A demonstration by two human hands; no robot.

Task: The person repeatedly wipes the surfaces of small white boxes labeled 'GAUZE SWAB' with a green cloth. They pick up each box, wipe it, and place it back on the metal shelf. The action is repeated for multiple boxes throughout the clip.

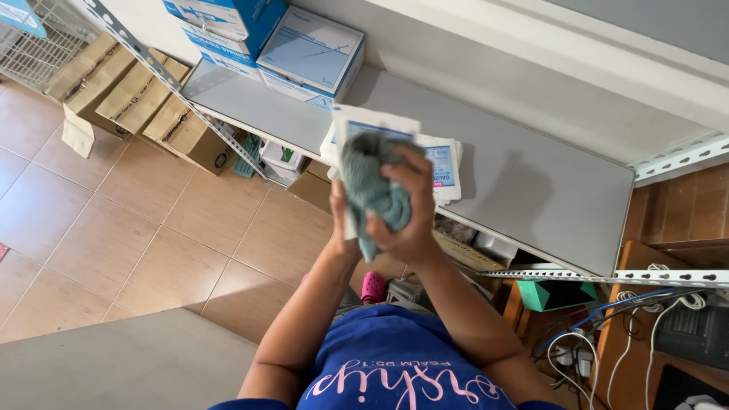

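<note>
Head view: right hand (406, 216) grips a grey cloth (372, 186), left hand (343, 220) holds a white packet (372, 121) behind it, above the shelf (547, 190) front edge; bare shelf lies rightward, boxes (307, 53) stacked at its left end.

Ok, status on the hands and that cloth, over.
Both hands up over the shelf. Right hand gripping grey-green cloth; left hand behind it, holding a white packet. More packets lie beneath.
</note>
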